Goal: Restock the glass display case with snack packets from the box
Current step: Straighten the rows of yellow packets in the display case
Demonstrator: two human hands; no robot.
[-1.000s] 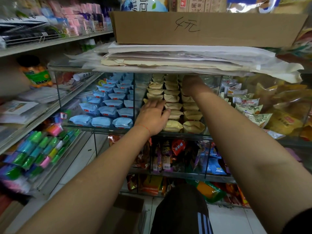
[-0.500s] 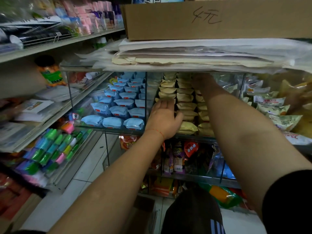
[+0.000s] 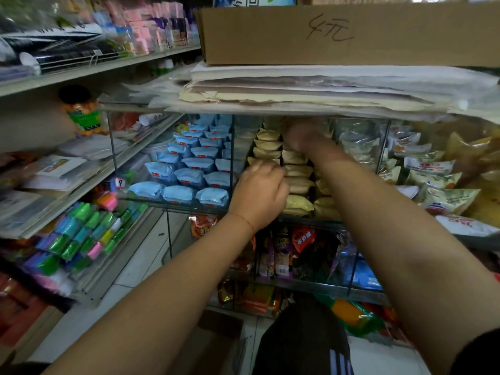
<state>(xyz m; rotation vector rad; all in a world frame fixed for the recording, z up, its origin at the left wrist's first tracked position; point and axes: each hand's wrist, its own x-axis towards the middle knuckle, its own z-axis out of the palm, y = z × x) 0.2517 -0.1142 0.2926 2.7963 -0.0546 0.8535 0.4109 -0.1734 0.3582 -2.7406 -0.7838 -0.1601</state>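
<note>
We reach both arms into the glass display case (image 3: 232, 158), under a low shelf of stacked paper (image 3: 297, 87) at twelve o'clock that leaves little headroom. Glass dividers wall the middle compartment at nine and three o'clock. Our left hand (image 3: 258, 197), fingers curled, rests at the front rows of tan snack packets (image 3: 297, 203); we cannot tell whether it grips one. Our right hand (image 3: 303, 136) stretches deep to the back rows, blurred, its grasp unclear. The packets lie flat, long axes running nine to three.
</note>
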